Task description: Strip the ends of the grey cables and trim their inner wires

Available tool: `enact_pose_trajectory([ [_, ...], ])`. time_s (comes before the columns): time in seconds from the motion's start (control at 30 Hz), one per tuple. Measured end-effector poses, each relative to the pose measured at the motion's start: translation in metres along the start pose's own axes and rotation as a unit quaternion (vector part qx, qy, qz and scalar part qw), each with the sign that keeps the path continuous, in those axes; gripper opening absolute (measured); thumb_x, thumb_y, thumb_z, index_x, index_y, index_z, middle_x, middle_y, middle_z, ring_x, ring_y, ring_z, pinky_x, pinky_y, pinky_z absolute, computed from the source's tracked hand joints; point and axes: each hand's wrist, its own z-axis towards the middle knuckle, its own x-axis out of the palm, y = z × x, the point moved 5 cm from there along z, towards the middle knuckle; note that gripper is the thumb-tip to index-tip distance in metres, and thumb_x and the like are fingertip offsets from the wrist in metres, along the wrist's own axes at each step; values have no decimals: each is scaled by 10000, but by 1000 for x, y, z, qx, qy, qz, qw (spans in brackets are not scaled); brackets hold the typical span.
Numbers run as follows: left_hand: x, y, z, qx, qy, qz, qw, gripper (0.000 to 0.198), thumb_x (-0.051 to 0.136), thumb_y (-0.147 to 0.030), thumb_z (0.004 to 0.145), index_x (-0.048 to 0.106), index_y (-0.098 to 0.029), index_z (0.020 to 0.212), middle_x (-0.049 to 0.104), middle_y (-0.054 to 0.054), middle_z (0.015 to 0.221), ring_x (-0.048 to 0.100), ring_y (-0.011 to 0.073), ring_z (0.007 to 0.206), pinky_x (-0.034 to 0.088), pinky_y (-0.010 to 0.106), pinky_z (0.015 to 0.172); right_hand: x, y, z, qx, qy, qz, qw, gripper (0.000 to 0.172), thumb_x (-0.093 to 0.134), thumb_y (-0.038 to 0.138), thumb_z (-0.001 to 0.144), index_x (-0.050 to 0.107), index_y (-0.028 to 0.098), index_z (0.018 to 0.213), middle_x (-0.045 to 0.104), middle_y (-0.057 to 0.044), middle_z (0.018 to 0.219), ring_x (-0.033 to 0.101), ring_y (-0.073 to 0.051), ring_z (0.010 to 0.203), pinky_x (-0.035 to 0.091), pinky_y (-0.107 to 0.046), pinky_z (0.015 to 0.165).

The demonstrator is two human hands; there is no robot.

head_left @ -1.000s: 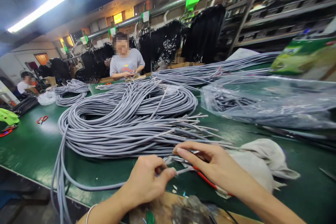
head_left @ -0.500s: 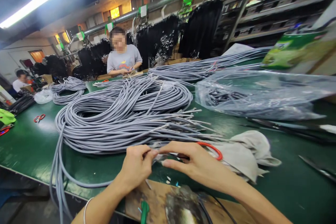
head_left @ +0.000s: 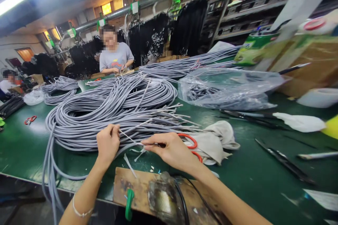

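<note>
My left hand (head_left: 108,143) is closed in a pinch on a thin pale strand (head_left: 128,136), which stretches across to my right fingertips. My right hand (head_left: 166,147) pinches the end of a grey cable (head_left: 129,145), where the strand meets it. Just behind both hands lies a large coiled bundle of grey cables (head_left: 105,116), their pale stripped ends pointing right. Red-handled scissors (head_left: 194,142) rest by my right wrist, partly hidden by the hand and a whitish cloth (head_left: 213,140). White scraps (head_left: 129,164) lie on the table below the hands.
At the front edge of the green table (head_left: 237,190), a wooden board (head_left: 124,179) carries a dark, stained block and a green clamp handle (head_left: 129,204). A clear plastic bag (head_left: 224,88) holds dark pieces. Black tweezers-like tools (head_left: 285,163) lie right. A co-worker (head_left: 116,56) sits opposite.
My hands, close together before, are now apart, with the pale strand stretched between them. The left hand has moved left and up. The view has swung right, showing more of the table's right side.
</note>
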Motion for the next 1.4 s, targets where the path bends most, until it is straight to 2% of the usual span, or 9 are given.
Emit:
enact_pose_trajectory([
  [0.1, -17, 11, 22, -42, -28, -23, 998, 342, 344, -356, 872, 514, -187, 629, 510, -26, 454, 537, 121, 440, 401, 214, 506, 0, 2, -1, -26, 5, -6, 1000, 161, 695, 49, 663, 726, 206, 680, 718, 21, 657, 666, -128, 607, 491, -193, 574],
  [0.2, -6, 13, 29, -59, 72, -62, 994, 371, 451, -453, 808, 527, -173, 576, 523, -18, 424, 543, 126, 387, 411, 212, 432, 1, 2, -3, -54, -5, -12, 998, 173, 656, 48, 700, 727, 203, 729, 722, 8, 695, 668, -131, 636, 488, -202, 589],
  [0.33, 24, -2, 11, -53, 201, -113, 972, 360, 536, -466, 740, 587, -149, 576, 587, 11, 458, 581, 136, 425, 456, 217, 455, 1, 1, -5, -88, -9, -24, 996, 169, 615, 79, 744, 719, 212, 745, 721, 3, 706, 668, -131, 632, 489, -203, 582],
  [0.47, 33, -11, -11, -48, 240, -134, 960, 327, 525, -415, 770, 615, -135, 628, 626, 25, 518, 586, 127, 497, 461, 209, 524, 1, 4, -6, -121, -13, -57, 991, 196, 540, 106, 800, 705, 209, 774, 722, -5, 727, 669, -126, 631, 502, -201, 582],
  [0.6, 37, -5, -27, -75, 298, -84, 948, 426, 503, -464, 791, 583, -125, 545, 559, 9, 457, 511, 104, 437, 372, 197, 444, 1, 6, -7, -123, -15, -86, 988, 210, 506, 138, 825, 696, 219, 791, 726, -15, 751, 676, -135, 650, 512, -209, 576],
  [0.8, 57, -1, -45, -192, 455, -189, 849, 667, 428, -759, 674, 574, -119, 560, 500, -6, 424, 489, 97, 366, 361, 197, 375, -1, 8, -7, -140, -36, -97, 985, 218, 492, 128, 821, 681, 225, 772, 722, -12, 740, 672, -134, 629, 507, -208, 560],
  [0.9, 62, -2, -48, -227, 469, -246, 817, 683, 463, -772, 638, 592, -104, 575, 495, -10, 411, 457, 77, 338, 322, 184, 347, -2, 11, -7, -153, -41, -102, 982, 213, 494, 125, 825, 677, 221, 772, 720, -9, 730, 671, -128, 623, 500, -199, 549],
  [1.17, 60, 1, -47, -280, 462, -299, 787, 411, 602, -456, 744, 644, -66, 623, 520, -19, 423, 326, 13, 281, 181, 171, 325, 0, 9, -7, -141, -25, -94, 985, 207, 507, 122, 829, 692, 212, 805, 724, -15, 757, 672, -127, 649, 493, -202, 567],
  [1.4, 61, 7, -46, -295, 476, -290, 776, 477, 575, -529, 747, 649, -67, 652, 524, -10, 438, 345, 22, 279, 202, 170, 312, 5, 4, -6, -86, -13, -99, 991, 152, 590, 118, 789, 708, 210, 819, 728, -5, 779, 669, -129, 679, 488, -208, 621],
])
